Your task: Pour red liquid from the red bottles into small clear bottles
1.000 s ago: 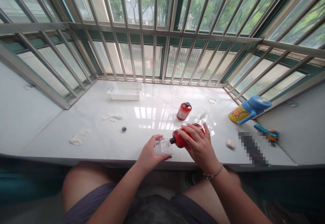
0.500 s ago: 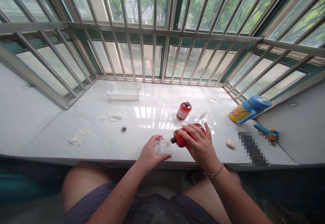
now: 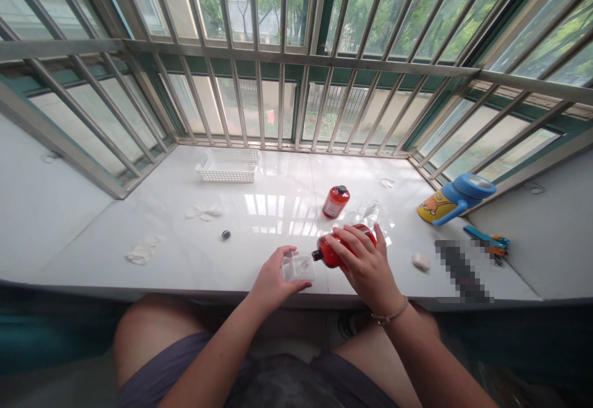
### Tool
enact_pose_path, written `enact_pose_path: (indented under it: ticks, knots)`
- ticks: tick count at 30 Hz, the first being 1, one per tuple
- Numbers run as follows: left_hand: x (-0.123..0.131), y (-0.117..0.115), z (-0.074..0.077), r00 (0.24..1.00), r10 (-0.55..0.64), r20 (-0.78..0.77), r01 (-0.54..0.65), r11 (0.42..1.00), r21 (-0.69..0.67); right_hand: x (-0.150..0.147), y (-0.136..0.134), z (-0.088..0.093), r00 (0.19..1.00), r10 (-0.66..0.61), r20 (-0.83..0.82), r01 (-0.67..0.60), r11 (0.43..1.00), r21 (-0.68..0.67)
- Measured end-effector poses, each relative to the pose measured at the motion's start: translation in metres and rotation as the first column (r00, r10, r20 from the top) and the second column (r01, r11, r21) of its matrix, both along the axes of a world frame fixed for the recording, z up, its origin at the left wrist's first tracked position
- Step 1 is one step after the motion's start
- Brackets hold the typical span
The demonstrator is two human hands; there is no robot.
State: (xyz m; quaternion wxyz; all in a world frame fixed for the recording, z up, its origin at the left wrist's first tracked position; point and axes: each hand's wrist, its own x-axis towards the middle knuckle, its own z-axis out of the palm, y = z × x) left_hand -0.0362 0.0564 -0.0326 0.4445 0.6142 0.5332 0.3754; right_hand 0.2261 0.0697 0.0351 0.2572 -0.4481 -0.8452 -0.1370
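Note:
My left hand (image 3: 277, 274) is wrapped round a small clear plastic container (image 3: 296, 269), near the front edge of the ledge. In my right hand (image 3: 362, 262) lies a red bottle (image 3: 330, 252), tipped on its side with its dark, narrow neck pointing left at the container's mouth. Whether liquid is flowing between them I cannot tell. A second red bottle (image 3: 336, 202) with a dark cap stands upright behind the tilted one. Left of the container, a small black cap (image 3: 226, 235) rests on the white surface.
A white perforated basket (image 3: 228, 174) stands at the back left. Crumpled whitish gloves (image 3: 143, 251) lie at the left. Clear plastic wrapping (image 3: 369, 212) sits behind my right hand. Rightward are a beige lump (image 3: 421, 262), a blue-and-yellow flask (image 3: 456, 199) and a blue-orange tool (image 3: 488, 239). Metal bars (image 3: 296, 57) close off the window.
Almost nothing differs. Both hands keep their hold, and the tilted bottle and the clear container have shifted only very slightly.

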Motion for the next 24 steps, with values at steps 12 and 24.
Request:
enact_pose_path:
  ticks: [12,24]
  knots:
    - [-0.0002,0.0005,0.0018,1.0,-0.006,-0.027,0.005,0.999,-0.041,0.0018,0.0005,-0.0012,1.0,0.001,0.002,-0.001,1.0,-0.003]
    - [-0.0004,0.0013,-0.0015,0.999,-0.008,-0.048,0.005,0.999,-0.045,0.0023,0.0021,-0.0001,1.0,-0.009,0.02,0.008,1.0,0.021]
